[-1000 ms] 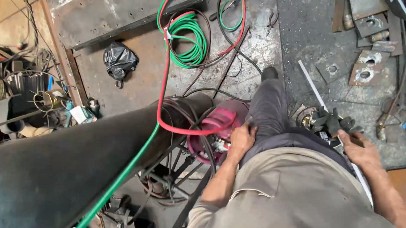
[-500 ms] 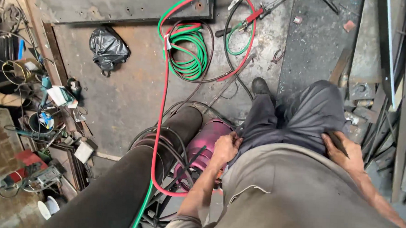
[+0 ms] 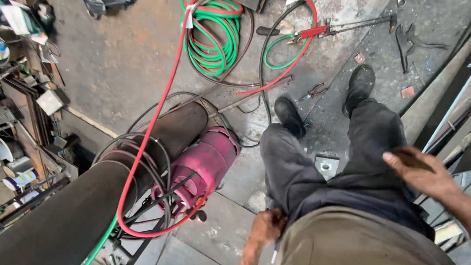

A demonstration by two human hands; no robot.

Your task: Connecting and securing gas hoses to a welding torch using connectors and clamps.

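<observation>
Even, soft daylight lit your workshop floor [image 3: 116, 74], with only faint shadows and no harsh glare. Your right hand [image 3: 416, 169] was smeared by motion blur, its fingers [image 3: 396, 158] indistinct. The wide lens bent the edges, and the left clutter sat dimmer.

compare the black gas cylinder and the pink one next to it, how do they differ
The black cylinder is much longer and wider than the pink cylinder, reaching toward the bottom left corner. The red hose and the green hose drape over the black one, while the red hose loops under the pink one's lower end. Both lean side by side, pointing the same way.
</observation>
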